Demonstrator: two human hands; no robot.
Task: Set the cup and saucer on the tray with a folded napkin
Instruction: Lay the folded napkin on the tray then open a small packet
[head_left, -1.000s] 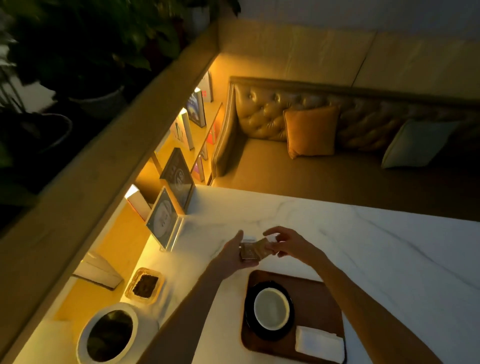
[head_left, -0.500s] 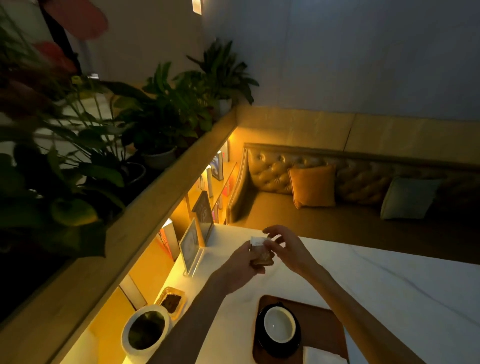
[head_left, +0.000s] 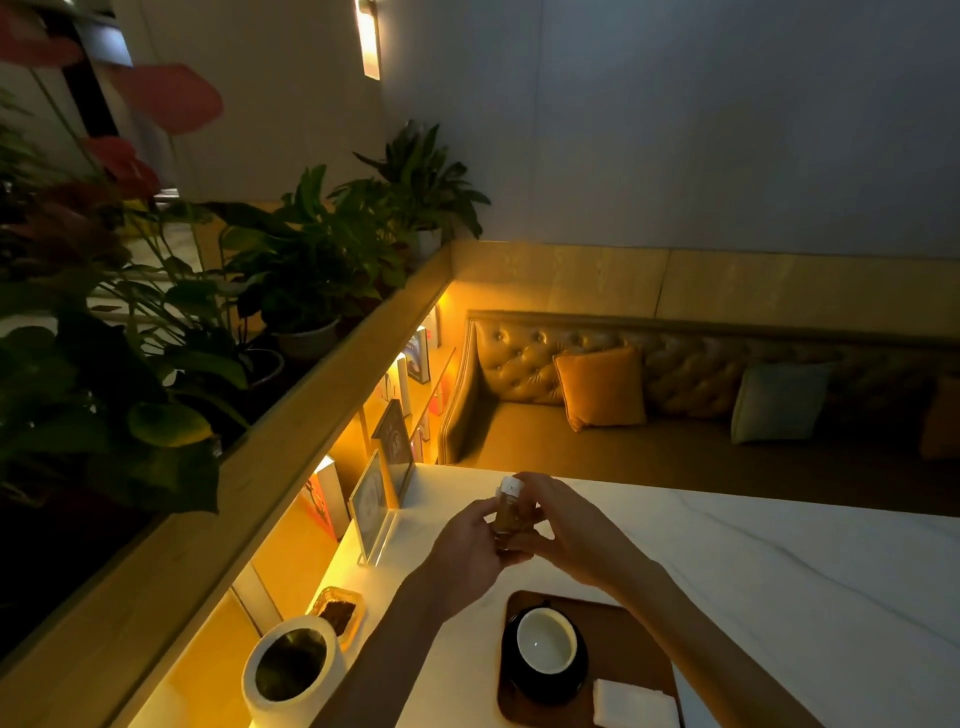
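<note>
A white cup sits on a dark saucer at the left of a brown wooden tray on the white marble table. A folded white napkin lies on the tray's near right corner. Above the table, beyond the tray, my left hand and my right hand both hold a small amber packet with a white top, upright between the fingertips.
A white round pot and a small dish with dark contents stand left of the tray. Clear sign stands line the table's left edge under a wooden ledge with potted plants. A tufted sofa with cushions lies beyond.
The camera has tilted up, so the tray sits lower in view. Both hands have lifted the small packet and turned it upright.
</note>
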